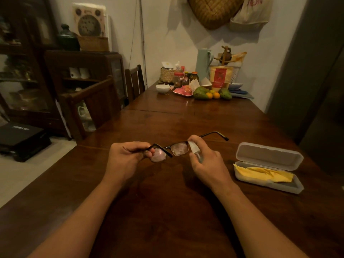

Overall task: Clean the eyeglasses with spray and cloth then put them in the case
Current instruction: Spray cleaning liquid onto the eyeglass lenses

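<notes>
left hand (128, 157) grips eyeglasses (176, 148); right hand (208, 164) holds spray (195, 151) beside lens.

Dim, warm light over a long dark wooden table (167, 211) running toward twelve o'clock; a pale wall (163, 40) closes the far end, with a woven basket (214, 10) and a cloth bag (251, 13) hanging on it at one o'clock; a dark wooden chair (135, 81) tucked in at eleven; a dark cabinet (83, 71) with glass doors at ten, a lidded pot (68, 39) on top; pale floor (24, 174) at nine; a grey door or panel (307, 71) at two; jars, fruit and a bowl (162, 88) crowd the table's far end.
</notes>
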